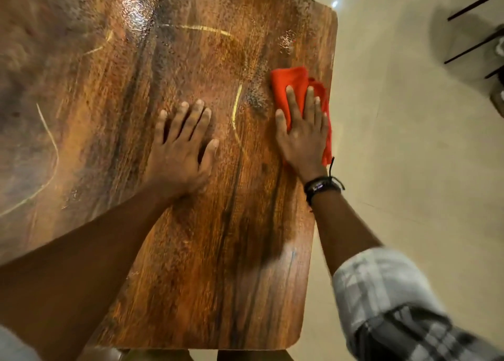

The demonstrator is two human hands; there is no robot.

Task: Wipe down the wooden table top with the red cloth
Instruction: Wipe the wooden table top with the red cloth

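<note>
The wooden table top (223,251) fills most of the view, brown with dark grain, pale curved scratch lines and speckled wet patches towards the far end. A red cloth (291,82) lies folded near the table's right edge. My right hand (302,134) presses flat on the cloth with straight, spread fingers; a dark band sits on that wrist. My left hand (182,145) rests flat on the bare wood to the left of the cloth, fingers spread, holding nothing.
Pale tiled floor (409,156) runs along the table's right side. Thin dark furniture legs (474,44) stand at the far right. The table's rounded near corner (297,339) lies close to my body.
</note>
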